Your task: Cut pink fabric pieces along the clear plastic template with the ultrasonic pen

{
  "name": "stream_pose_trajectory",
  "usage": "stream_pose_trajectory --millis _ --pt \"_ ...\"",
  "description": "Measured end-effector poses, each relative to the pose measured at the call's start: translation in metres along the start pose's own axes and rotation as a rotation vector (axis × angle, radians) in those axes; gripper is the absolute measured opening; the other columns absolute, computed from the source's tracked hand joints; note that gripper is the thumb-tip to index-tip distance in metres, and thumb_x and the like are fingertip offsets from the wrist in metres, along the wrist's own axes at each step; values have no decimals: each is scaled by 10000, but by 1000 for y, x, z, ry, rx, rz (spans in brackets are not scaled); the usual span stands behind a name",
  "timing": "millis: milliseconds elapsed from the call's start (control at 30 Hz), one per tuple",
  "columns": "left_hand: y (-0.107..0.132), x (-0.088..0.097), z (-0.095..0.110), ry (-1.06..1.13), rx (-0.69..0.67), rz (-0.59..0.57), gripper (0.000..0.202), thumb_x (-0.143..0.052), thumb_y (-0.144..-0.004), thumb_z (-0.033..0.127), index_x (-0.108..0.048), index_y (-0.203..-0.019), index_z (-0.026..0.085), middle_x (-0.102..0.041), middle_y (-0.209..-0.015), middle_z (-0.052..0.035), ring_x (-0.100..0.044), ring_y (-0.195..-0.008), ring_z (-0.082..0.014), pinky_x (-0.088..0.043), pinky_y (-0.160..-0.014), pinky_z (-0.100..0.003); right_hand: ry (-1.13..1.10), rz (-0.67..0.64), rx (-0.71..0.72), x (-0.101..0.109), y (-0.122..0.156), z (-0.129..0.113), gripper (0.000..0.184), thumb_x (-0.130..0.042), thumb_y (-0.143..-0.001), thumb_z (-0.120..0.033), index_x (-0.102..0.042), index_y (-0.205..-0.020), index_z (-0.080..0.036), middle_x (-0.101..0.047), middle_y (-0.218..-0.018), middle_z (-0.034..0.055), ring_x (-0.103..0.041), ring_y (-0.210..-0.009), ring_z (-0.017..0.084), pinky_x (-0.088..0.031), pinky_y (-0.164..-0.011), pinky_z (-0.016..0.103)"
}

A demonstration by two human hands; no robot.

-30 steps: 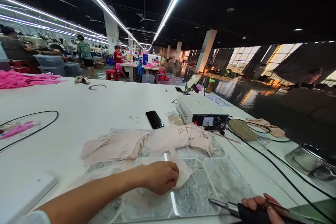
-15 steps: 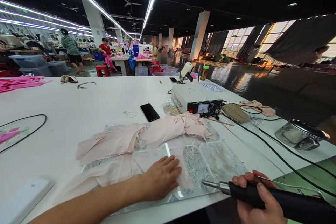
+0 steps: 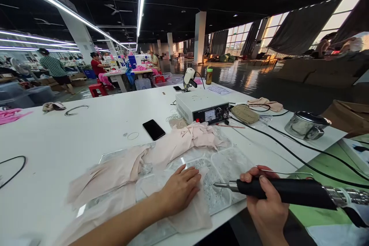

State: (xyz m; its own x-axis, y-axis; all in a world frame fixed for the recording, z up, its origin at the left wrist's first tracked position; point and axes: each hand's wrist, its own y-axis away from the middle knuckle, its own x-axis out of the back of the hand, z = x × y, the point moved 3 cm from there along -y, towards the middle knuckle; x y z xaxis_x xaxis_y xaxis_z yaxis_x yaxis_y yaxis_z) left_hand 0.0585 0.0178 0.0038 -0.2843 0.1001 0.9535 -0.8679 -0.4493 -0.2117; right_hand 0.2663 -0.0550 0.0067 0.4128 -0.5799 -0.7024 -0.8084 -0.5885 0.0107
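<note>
My left hand (image 3: 182,189) lies flat, palm down, on a thin pale pink fabric piece (image 3: 198,213), its fingers stretched out. The piece rests on a clear sheet with a grey mottled surface (image 3: 235,165) and reaches the table's front edge. In my right hand (image 3: 266,200) is a corded hand tool (image 3: 288,192) with a black grip and a pointed metal tip. The tip points left, just right of the fabric; whether it touches the sheet I cannot tell. Two heaps of pink fabric pieces (image 3: 181,138) lie behind my left hand.
A white control box (image 3: 201,103) with a dial stands behind the heaps, its black cable (image 3: 276,144) running to the right. A phone (image 3: 153,129), a lidded glass pot (image 3: 306,125) and a folded tan cloth (image 3: 245,114) lie about the white table (image 3: 115,119). People work at sewing machines beyond.
My view has turned to the right. The fabric piece under my left hand now extends farther toward the front edge. The tool is still in my right hand, its tip near the sheet.
</note>
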Motion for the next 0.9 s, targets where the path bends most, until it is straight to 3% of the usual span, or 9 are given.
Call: stream_pose_trajectory --millis 267,533,900 --pt "-8 -18 -5 24 -27 -5 373 -428 -1004 249 -481 -1367 179 -529 -1389 -86 -433 -1339 -250 -313 -1130 -490 0 -49 4 -4 -21 13 230 -729 -615 -269 -610 -804 -213 -564 -733 -31 -538 -596 115 -499 -603 298" --pt "-9 -15 -5 109 -33 -52 365 -400 -1017 230 -492 -1367 185 -527 -1391 -69 -381 -1370 -252 -260 -1150 -499 29 -22 -16 -5 -27 18 225 -716 -610 -273 -598 -790 -208 -554 -730 -27 -530 -590 121 -498 -594 313" --pt "-6 -11 -5 146 -52 -28 374 -377 -1018 208 -485 -1371 151 -512 -1402 -91 -367 -1378 -249 -253 -1160 -468 58 -31 -56 -4 -27 21 207 -696 -614 -272 -573 -770 -211 -512 -753 -33 -508 -605 120 -483 -612 323"
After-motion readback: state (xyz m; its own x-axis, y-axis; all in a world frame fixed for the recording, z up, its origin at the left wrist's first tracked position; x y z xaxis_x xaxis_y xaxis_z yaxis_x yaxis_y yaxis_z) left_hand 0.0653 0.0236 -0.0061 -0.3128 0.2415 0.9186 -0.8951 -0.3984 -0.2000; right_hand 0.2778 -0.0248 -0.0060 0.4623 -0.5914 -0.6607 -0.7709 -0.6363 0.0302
